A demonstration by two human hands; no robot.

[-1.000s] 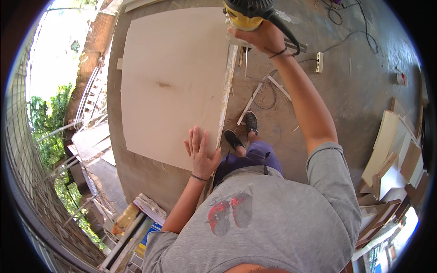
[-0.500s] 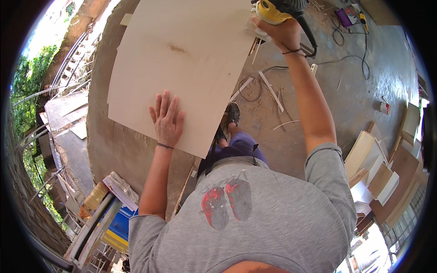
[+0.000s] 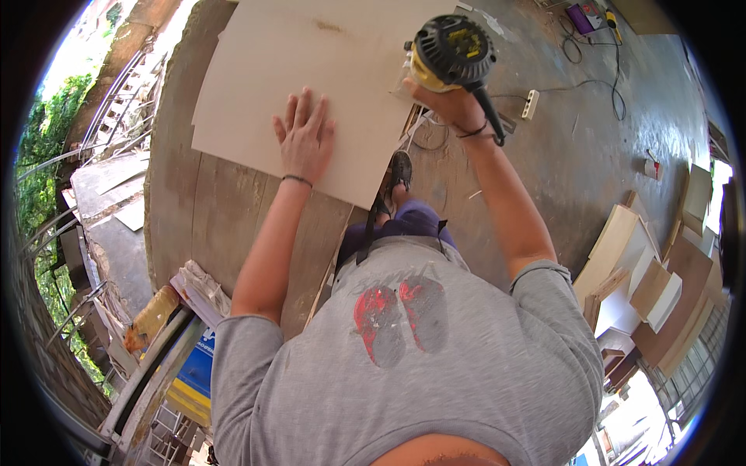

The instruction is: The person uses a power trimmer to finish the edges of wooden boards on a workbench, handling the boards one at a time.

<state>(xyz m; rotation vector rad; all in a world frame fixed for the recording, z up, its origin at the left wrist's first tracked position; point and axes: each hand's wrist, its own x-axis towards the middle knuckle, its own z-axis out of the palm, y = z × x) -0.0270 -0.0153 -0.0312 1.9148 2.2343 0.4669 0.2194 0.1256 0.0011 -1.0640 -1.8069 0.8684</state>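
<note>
A large pale board (image 3: 256,85) lies flat on a wooden workbench (image 3: 225,202). My left hand (image 3: 307,144) rests flat on its near part, fingers stretched out. My right hand (image 3: 451,107) is wrapped round the yellow lower body of a trim router (image 3: 453,53) with a black motor top. The router stands upright at the board's right edge, its clear base partly over the board; its bit is hidden. A power cord (image 3: 489,116) runs down from its top past my wrist. A brown dusty smudge (image 3: 330,27) marks the board's far part.
On the floor at right lie a white power strip (image 3: 531,104), looping cables (image 3: 618,101) and a purple box (image 3: 583,19). Stacked panels (image 3: 622,256) lean at the right. A blue and yellow container (image 3: 194,373) stands at lower left. My shoe (image 3: 401,167) is beside the bench.
My right hand has brought the trim router nearer to me along the board's right edge. The view has shifted a little. My left hand still lies flat on the board.
</note>
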